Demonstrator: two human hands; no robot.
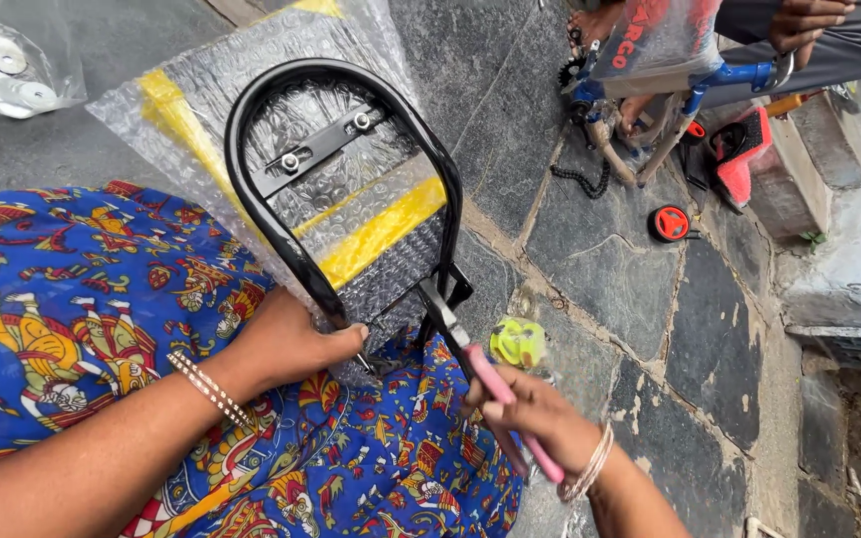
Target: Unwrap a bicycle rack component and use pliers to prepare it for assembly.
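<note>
We see a black U-shaped metal frame, glossy tube bent into a tall arch, with a flat black crossbar bolted across it by two silver bolts. It lies on a sheet of bubble wrap striped with yellow tape, its open end resting at the edge of a blue patterned cloth over the person's lap, its arch pointing away onto the grey stone paving.

Left hand: fingers curled round the frame's left leg near its lower end, gripping it; bangles at the wrist.

Right hand: closed around the pink handles of pliers, whose dark nose touches the frame's right leg at its lower end. Forearm comes in from lower right, bangles on the wrist.

Just beside the pliers lies a small yellow-green part. Top right, another person's hand holds a blue bicycle frame.
</note>
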